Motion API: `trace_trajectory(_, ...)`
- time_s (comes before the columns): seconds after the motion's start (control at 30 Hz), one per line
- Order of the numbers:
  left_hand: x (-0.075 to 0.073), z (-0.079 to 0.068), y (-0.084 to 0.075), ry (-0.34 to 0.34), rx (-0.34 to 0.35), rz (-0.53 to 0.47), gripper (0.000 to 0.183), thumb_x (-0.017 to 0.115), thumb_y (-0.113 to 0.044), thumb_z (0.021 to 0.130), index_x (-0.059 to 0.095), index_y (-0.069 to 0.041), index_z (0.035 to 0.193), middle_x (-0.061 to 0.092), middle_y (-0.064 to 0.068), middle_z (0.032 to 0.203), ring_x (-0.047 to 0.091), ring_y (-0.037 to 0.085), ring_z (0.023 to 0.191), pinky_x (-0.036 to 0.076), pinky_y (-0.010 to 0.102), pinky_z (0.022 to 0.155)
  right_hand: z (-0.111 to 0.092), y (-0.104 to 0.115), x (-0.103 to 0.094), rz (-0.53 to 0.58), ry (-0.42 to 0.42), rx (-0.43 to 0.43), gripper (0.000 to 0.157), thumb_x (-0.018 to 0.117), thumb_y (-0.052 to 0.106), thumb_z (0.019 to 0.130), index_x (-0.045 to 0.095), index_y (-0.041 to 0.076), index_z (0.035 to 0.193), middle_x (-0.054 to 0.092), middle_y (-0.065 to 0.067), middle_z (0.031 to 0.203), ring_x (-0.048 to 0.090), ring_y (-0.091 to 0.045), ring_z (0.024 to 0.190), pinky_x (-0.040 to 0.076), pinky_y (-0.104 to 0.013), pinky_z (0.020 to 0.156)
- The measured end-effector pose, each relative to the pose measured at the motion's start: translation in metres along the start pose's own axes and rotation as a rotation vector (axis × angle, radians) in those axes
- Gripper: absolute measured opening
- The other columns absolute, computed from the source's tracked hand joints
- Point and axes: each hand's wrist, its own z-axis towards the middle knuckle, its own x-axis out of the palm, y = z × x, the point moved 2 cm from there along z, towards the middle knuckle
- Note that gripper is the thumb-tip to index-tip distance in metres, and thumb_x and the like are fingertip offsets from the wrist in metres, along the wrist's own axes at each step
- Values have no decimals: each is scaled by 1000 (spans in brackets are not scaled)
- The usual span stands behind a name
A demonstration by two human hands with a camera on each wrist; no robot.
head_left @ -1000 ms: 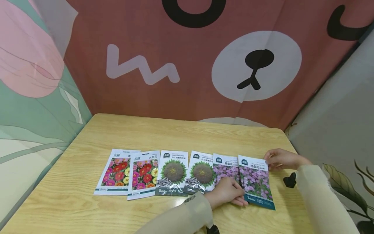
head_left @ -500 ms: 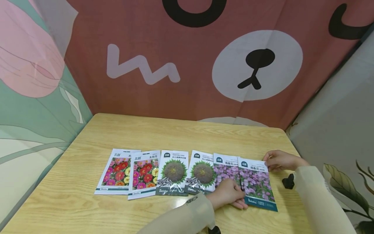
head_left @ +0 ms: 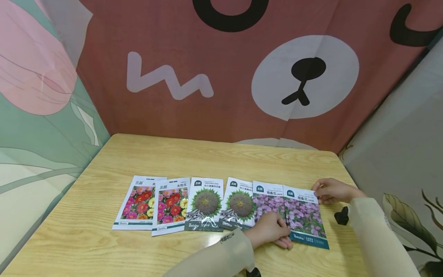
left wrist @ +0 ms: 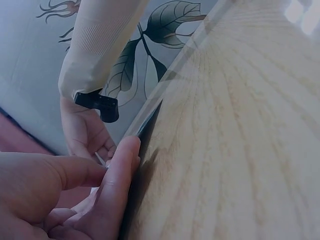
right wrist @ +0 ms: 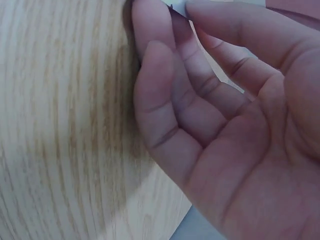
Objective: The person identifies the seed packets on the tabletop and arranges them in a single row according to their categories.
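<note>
At the right end of a row lies a seed packet (head_left: 306, 217) with purple flowers and a dark teal bottom band. My left hand (head_left: 268, 231) pinches its lower left edge between thumb and fingers; the left wrist view shows the packet's dark edge (left wrist: 149, 124) beyond the fingertips. My right hand (head_left: 335, 191) pinches the upper right edge, and only a small bit of the packet shows between thumb and fingers in the right wrist view. A second purple-flower packet (head_left: 270, 202) is just left of it, partly hidden under my left hand.
Two sunflower seed packets (head_left: 205, 204) and two packets of mixed bright flowers (head_left: 172, 207) continue the row leftward on the wooden table (head_left: 207, 157). A printed cloth (head_left: 173, 119) hangs behind the table. Black wrist devices (head_left: 342, 216) sit at both cuffs.
The rightmost packet has shifted slightly to the right and toward me, with both hands staying on it. The other packets have kept their places.
</note>
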Motion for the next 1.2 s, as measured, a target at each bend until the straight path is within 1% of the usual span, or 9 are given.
trace_trajectory(0.3, 0, -1, 2, 1, 9, 2, 14, 66, 0, 95, 67, -2, 81, 72, 17, 68, 74, 27, 63, 59, 27, 54, 1, -2, 1, 41, 1, 6, 15, 53, 9, 105, 54, -4, 112, 62, -7, 88, 62, -17, 75, 56, -33, 68)
trace_trajectory(0.47, 2, 0, 2, 9, 20, 2, 13, 63, 1, 95, 67, -1, 82, 72, 16, 68, 73, 25, 61, 60, 28, 55, 2, -5, -1, 47, 0, -5, 16, 52, 10, 105, 54, -4, 113, 62, -7, 89, 63, -17, 75, 56, -33, 69)
trace_trajectory(0.57, 2, 0, 2, 16, 21, 2, 14, 62, 1, 95, 68, -1, 84, 72, 15, 69, 73, 25, 62, 60, 29, 56, 2, -6, -2, 53, -12, 3, 19, 52, 11, 105, 53, -5, 115, 63, -7, 89, 63, -17, 75, 57, -33, 69)
trace_trajectory(0.63, 2, 1, 2, 16, 22, 0, 14, 61, 1, 96, 69, -1, 84, 72, 15, 69, 73, 25, 61, 60, 28, 55, 2, -6, -2, 51, -30, 11, 20, 53, 12, 105, 53, -5, 116, 63, -7, 89, 63, -17, 75, 57, -33, 69)
trace_trajectory(0.8, 2, 2, 1, 13, 22, 2, 15, 60, 0, 97, 71, 0, 87, 72, 16, 69, 74, 30, 64, 60, 29, 56, 2, -4, 0, 13, -103, 9, 23, 57, 13, 104, 53, -7, 116, 65, -8, 86, 63, -19, 73, 57, -34, 66)
trace_trajectory(0.87, 2, 1, 0, 21, 19, 6, 15, 59, 0, 97, 71, 0, 88, 72, 17, 69, 74, 32, 66, 60, 29, 56, 1, -5, 1, 4, -130, 6, 24, 58, 13, 103, 54, -7, 115, 65, -8, 85, 63, -19, 72, 57, -34, 65)
trace_trajectory(0.97, 2, 0, -1, 41, 10, 8, 16, 59, -1, 98, 72, 0, 89, 72, 17, 70, 74, 32, 66, 60, 29, 56, 0, -6, 2, 0, -149, -3, 24, 58, 12, 103, 54, -8, 115, 65, -9, 84, 64, -20, 71, 58, -34, 64)
trace_trajectory(1.1, 0, -1, -3, 74, 17, 22, 17, 58, -2, 99, 72, 2, 89, 72, 16, 70, 74, 32, 66, 60, 30, 56, 0, -8, 2, -12, -155, -6, 25, 58, 13, 103, 53, -8, 117, 65, -9, 85, 65, -20, 71, 57, -34, 64)
trace_trajectory(1.2, -6, -4, -4, 96, 30, 40, 17, 57, -4, 100, 71, 2, 92, 71, 14, 72, 74, 31, 67, 61, 31, 57, -1, -8, 2, -17, -155, -5, 26, 56, 13, 104, 52, -9, 118, 65, -9, 85, 65, -20, 71, 57, -33, 64)
